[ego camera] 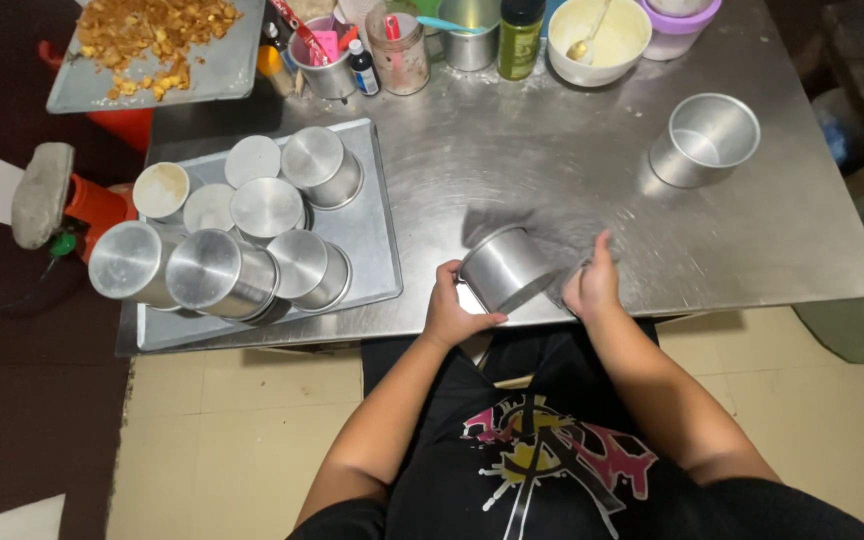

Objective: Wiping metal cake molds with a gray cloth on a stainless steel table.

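Both hands (457, 305) (592, 285) grip tin (502, 268) (table edge (652, 305)).

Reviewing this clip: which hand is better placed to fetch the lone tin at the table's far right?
Probably the right hand: it lies nearer the lone tin, while the left hand steadies the tilted tin.

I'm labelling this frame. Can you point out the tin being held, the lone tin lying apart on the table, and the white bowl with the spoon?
held metal tin (502, 268), head view, side wall.
lone metal tin (704, 140), head view, inner wall.
white bowl (620, 52), head view, rim.
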